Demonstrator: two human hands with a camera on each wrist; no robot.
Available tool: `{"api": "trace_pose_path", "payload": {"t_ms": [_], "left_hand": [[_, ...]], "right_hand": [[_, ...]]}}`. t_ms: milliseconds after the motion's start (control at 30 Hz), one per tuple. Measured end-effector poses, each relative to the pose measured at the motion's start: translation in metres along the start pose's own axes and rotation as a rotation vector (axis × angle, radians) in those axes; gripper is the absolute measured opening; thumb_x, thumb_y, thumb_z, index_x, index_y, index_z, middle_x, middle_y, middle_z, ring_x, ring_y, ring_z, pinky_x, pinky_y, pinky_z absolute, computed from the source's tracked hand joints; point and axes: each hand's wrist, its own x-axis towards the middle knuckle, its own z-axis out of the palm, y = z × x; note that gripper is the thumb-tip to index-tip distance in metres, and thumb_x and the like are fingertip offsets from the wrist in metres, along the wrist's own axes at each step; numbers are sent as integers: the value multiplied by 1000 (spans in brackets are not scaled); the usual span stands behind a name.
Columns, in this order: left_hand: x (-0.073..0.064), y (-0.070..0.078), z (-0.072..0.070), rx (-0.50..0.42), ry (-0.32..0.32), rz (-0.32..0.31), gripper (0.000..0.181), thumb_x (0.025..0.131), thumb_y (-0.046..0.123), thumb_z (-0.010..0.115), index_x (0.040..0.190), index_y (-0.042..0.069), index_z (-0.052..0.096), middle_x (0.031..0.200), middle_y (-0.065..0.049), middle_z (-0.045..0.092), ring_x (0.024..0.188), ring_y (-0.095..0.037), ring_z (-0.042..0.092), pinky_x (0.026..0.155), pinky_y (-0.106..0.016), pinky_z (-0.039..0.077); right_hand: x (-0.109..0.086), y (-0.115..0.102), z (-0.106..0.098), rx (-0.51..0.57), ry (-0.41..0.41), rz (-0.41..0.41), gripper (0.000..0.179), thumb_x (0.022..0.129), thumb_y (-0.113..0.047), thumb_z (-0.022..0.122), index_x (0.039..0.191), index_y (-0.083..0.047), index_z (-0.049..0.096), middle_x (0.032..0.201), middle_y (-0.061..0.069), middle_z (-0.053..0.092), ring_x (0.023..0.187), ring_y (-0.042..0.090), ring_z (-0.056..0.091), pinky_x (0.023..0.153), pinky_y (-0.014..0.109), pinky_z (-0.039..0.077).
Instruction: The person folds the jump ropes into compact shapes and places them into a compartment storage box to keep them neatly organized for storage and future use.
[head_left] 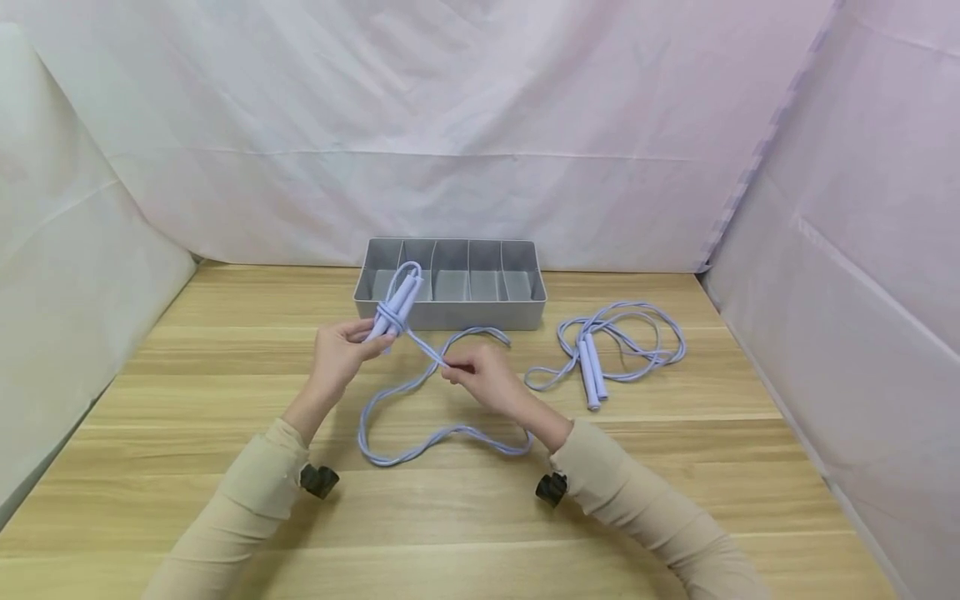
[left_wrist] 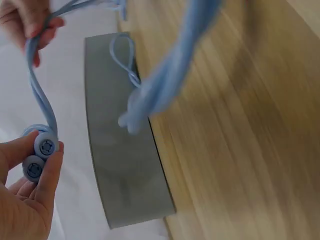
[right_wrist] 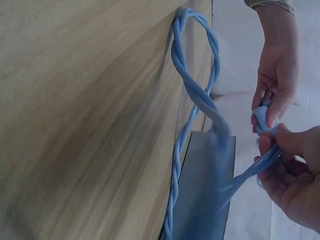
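In the head view my left hand (head_left: 341, 354) grips the two handles (head_left: 397, 304) of a light blue jump rope, held side by side in front of the grey box. Cord is wound around the handles, and a loop stands up past their far ends. My right hand (head_left: 483, 375) pinches the doubled cord a short way to the right. The rest of this twisted cord (head_left: 408, 454) trails in a curve over the table. In the left wrist view, two round handle ends (left_wrist: 46, 146) show between thumb and fingers.
A grey box (head_left: 480, 315) with several compartments stands at the back of the wooden table. To the right lies a second light blue jump rope, its handles (head_left: 592, 371) together and its cord (head_left: 667, 333) in loose loops. White sheets (head_left: 450, 167) surround the table.
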Motion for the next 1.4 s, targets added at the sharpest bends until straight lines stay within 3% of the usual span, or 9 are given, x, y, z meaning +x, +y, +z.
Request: {"api": "trace_pose_path", "payload": {"t_ms": [133, 200, 333, 600, 800, 967, 1133, 1300, 1400], "left_hand": [[-2, -2, 5, 336, -4, 161, 36, 76, 8, 71, 106, -11, 60, 95, -26, 64, 72, -23, 67, 59, -26, 55], [-4, -1, 7, 520, -3, 280, 31, 74, 8, 72, 99, -8, 65, 88, -21, 67, 70, -28, 66, 57, -31, 53], [-9, 3, 9, 711, -68, 392, 21, 71, 8, 74, 89, -2, 70, 75, -14, 69, 56, -19, 58, 53, -34, 49], [-20, 17, 15, 930, -265, 538, 17, 69, 12, 77, 83, 5, 72, 74, -7, 69, 60, -18, 63, 54, -32, 51], [-25, 25, 17, 981, -435, 586, 14, 70, 11, 76, 84, 7, 72, 76, -4, 70, 66, -18, 65, 56, -29, 52], [-27, 29, 16, 912, -597, 649, 12, 70, 10, 76, 81, 11, 72, 75, 2, 69, 64, -9, 62, 56, -20, 50], [-29, 27, 13, 683, -692, 597, 22, 72, 8, 74, 94, 5, 71, 79, 0, 70, 61, -1, 55, 53, -17, 47], [-29, 23, 16, 332, -669, 463, 27, 76, 2, 70, 101, -6, 66, 89, -13, 69, 59, -2, 53, 46, -18, 44], [-30, 22, 21, 200, -607, 443, 29, 75, -2, 69, 102, -11, 63, 90, -19, 67, 62, -2, 56, 49, -18, 47]], "right_hand": [[1, -8, -5, -161, -44, -211, 24, 82, -4, 64, 105, 3, 65, 82, 10, 69, 60, 10, 54, 51, 14, 42], [3, -9, -10, -138, -60, -250, 23, 82, -3, 63, 104, 3, 65, 82, 11, 68, 63, 12, 57, 54, 14, 43], [10, -11, -23, -78, -70, -303, 19, 81, 0, 63, 98, 5, 67, 82, 13, 69, 67, 17, 63, 58, 13, 47], [22, -16, -41, -126, -53, -463, 12, 79, 2, 65, 89, 3, 70, 85, 11, 69, 75, 17, 66, 63, 16, 50], [28, -14, -46, -87, -84, -424, 11, 79, 3, 63, 88, 3, 70, 83, 10, 69, 73, 17, 65, 63, 15, 50], [29, -12, -45, -16, -183, -387, 10, 81, -1, 63, 88, 2, 70, 81, 9, 69, 72, 14, 64, 63, 16, 50], [27, -4, -47, 231, -238, -253, 11, 82, 1, 62, 90, 5, 69, 80, 10, 68, 67, 15, 61, 60, 26, 52], [24, 2, -46, 587, -182, 2, 16, 85, 2, 58, 94, 13, 64, 81, 2, 69, 69, 17, 63, 66, 29, 54], [22, 1, -40, 785, -145, 141, 19, 86, -2, 59, 97, 13, 62, 78, 0, 69, 66, 12, 62, 61, 21, 52]]}}
